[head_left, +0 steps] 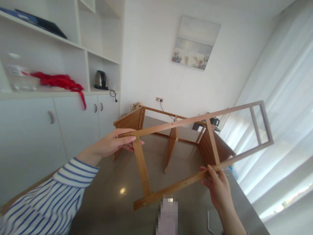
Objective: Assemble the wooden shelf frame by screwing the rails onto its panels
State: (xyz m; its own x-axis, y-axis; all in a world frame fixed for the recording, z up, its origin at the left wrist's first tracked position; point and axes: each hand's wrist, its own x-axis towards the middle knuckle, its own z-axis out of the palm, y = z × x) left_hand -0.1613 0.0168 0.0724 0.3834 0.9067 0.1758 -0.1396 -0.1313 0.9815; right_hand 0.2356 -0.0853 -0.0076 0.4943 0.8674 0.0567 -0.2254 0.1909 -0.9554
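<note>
A long wooden frame (186, 184) with several crossbars is held up in front of me, tilted so its right end sits higher. My left hand (123, 139) is closed around the frame's left upper corner, thumb on top. On the lower rail, near a crossbar, my right hand (217, 182) grips the frame between thumb and fingers. Behind it a partly assembled wooden shelf unit (172, 143) rests on the grey table (110, 195), its boards standing toward me. The held frame hides parts of that unit.
An L-shaped metal rod, apparently a hex key (208, 222), lies near the table's front. A pixelated patch covers something at the bottom middle. White cabinets (26, 130) with a kettle (101, 80) and red cloth (60, 81) stand left; white curtains (281, 98) hang right.
</note>
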